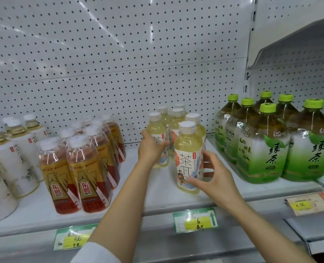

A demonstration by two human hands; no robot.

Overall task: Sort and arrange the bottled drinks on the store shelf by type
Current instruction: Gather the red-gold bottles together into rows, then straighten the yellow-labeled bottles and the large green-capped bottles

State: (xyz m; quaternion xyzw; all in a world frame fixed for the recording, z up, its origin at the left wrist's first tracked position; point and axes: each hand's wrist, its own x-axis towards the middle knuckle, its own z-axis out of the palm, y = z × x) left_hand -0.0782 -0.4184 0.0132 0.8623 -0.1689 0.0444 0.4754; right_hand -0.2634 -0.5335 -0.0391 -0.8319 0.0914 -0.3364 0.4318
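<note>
Gripping one pale tea bottle (189, 158) low on its label, the right hand (213, 179) curls its grip round it at the shelf (157, 198) front; the left hand (150, 149) wraps another (157, 141) behind, likely squaring the cluster. Both hold pale yellow drink, caps on.

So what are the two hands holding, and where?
Left hand grips a pale yellow tea bottle round its middle. Right hand grips the front tea bottle at its lower label.

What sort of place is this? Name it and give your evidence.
Most likely a shop's drinks aisle: price tags clipped to the shelf edge, a pegboard back panel, and bottled drinks grouped by type, like the green tea bottles.
</note>
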